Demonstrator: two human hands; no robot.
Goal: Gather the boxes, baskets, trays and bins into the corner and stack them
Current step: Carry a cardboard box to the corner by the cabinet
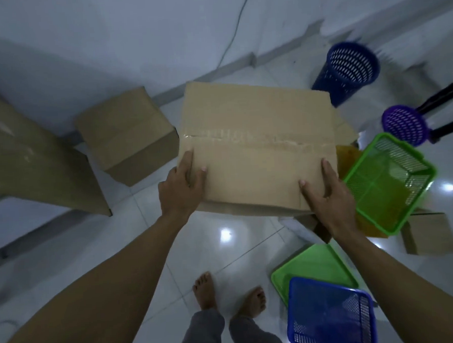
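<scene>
You are holding the big cardboard box (255, 143) in the middle of the frame. Your left hand (184, 184) is gripping its near left corner, thumb on top. Your right hand (323, 192) is gripping its near right corner. The box looks lifted off the floor (224, 250), so you are likely in the carrying step.

A smaller cardboard box (126, 134) is sitting by the wall at the upper left. Next, you probably need to bring the big box over near it and set it down flat, so other things can go on top.

Lots of things are waiting at the right: the blue bin (346, 70), purple basket (404, 125), green basket (388, 181), green tray (312, 269) and blue basket (330, 315).
</scene>
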